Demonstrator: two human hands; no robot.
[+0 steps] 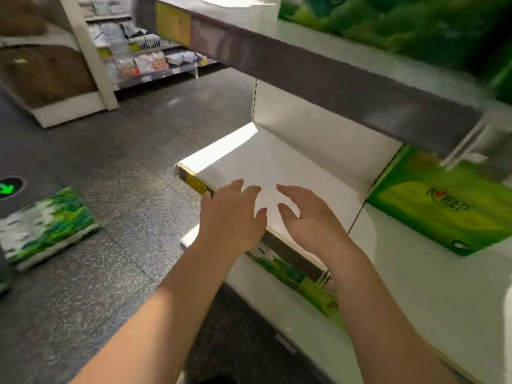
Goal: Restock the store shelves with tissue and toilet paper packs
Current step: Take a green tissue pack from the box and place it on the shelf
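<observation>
My left hand (235, 217) and my right hand (310, 220) hover side by side over the front edge of a bare white shelf (266, 164), fingers relaxed and spread, holding nothing. A green tissue pack (440, 206) lies on the same shelf level to the right. Another green and white pack (47, 225) lies flat on the floor at the left. Green packs (401, 26) fill the shelf above at the upper right. On the shelf below my hands, a green pack (299, 278) shows partly under the shelf edge.
A grey price rail (332, 87) of the upper shelf runs across above my hands. A yellow price tag (194, 181) sits on the shelf's front edge. Speckled grey floor (124, 162) spreads to the left. Other shelving with white goods (144, 56) stands across the aisle.
</observation>
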